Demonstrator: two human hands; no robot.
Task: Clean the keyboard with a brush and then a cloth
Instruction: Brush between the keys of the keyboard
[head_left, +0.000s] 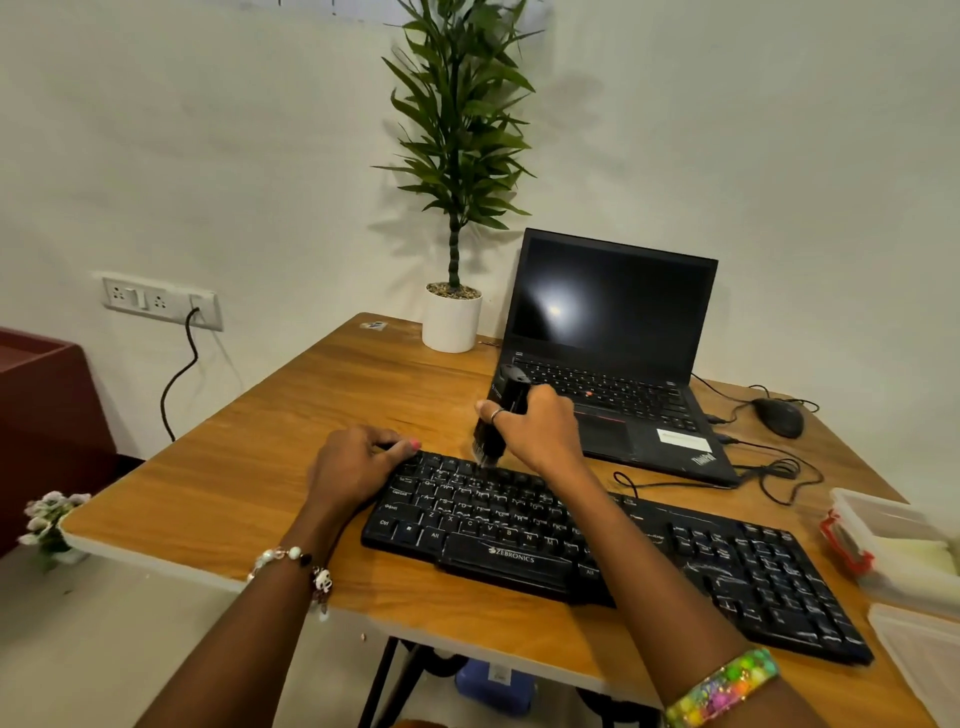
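Black keyboard (597, 545), one; brush (498, 415), one; two hands.

Brush (497, 415): middle of body hidden inside the right hand (537, 428); bristle tips blurred against the keys.
Keyboard (613, 551): centre rows covered by the right forearm; far left corner under the left hand (353, 467); key legends at the right end too smeared to read.
Plastic box (893, 545): cut off by the right edge; contents unclear.
Plant (457, 130): top cropped by the upper edge.
Counter (291, 441): near right corner out of frame.
Blue object (493, 686) under the counter: partly hidden, unidentifiable.
Laptop (613, 338) label: text illegible.
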